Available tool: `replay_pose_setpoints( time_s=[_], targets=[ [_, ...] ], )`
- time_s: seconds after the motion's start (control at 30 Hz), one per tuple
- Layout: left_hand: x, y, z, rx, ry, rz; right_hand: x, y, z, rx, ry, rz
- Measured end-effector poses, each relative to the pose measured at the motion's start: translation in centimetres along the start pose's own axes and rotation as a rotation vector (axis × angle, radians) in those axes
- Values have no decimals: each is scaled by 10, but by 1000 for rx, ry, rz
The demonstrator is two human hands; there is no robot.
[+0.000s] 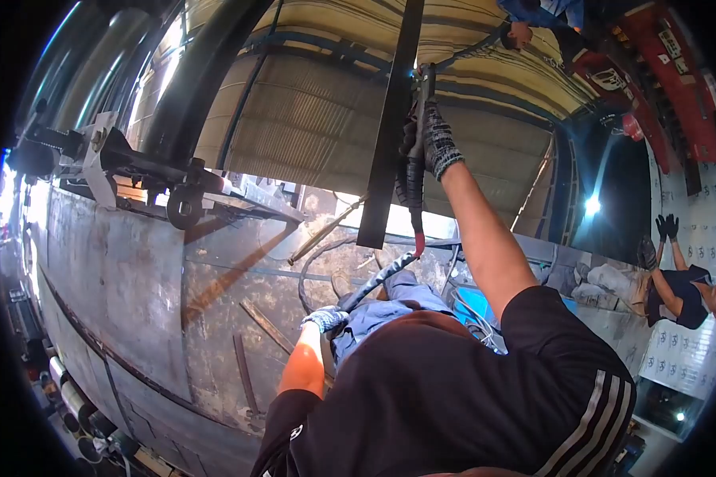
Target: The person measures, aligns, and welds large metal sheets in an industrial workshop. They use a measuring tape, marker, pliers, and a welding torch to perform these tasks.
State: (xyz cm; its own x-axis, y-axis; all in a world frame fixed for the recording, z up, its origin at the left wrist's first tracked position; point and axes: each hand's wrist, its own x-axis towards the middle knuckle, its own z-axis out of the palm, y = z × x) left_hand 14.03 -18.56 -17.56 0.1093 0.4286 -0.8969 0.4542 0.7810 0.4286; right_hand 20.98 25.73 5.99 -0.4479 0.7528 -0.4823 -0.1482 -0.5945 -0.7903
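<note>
My right hand [439,143], in a patterned knit glove, reaches up with its fingers wrapped around the black handle of a torch [426,83]. A small bluish glint shows at the torch's far end, close to a long dark steel bar [390,143]. From the torch hangs a black ribbed cable [382,278] with a red section, which bends down toward my waist. Low on the left, my left hand [324,319], in a grey knit glove, is closed around this cable.
Dark cylinders on a bracket [111,163] stand at upper left. A large metal plate [119,278] spreads below, with loose bars [266,327] beside it. Red steel beams [676,79] are at upper right. One person [684,298] in black gloves is at right, another [541,12] at the top.
</note>
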Motion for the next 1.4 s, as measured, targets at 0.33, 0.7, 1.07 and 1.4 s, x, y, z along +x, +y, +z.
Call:
replay_pose_setpoints(
  time_s=[0.33,0.7,1.07,1.4],
  targets=[
    [4,24,-11,135,67,-2,-28,14,1,29,7,38],
    [0,3,-10,95,21,-10,-54,23,5,5,68,58],
    [-8,68,-51,-751,327,688,-75,42,2,23,78,59],
    [-23,161,-101,-1109,298,1121,-88,59,-3,41,32,42]
  ],
)
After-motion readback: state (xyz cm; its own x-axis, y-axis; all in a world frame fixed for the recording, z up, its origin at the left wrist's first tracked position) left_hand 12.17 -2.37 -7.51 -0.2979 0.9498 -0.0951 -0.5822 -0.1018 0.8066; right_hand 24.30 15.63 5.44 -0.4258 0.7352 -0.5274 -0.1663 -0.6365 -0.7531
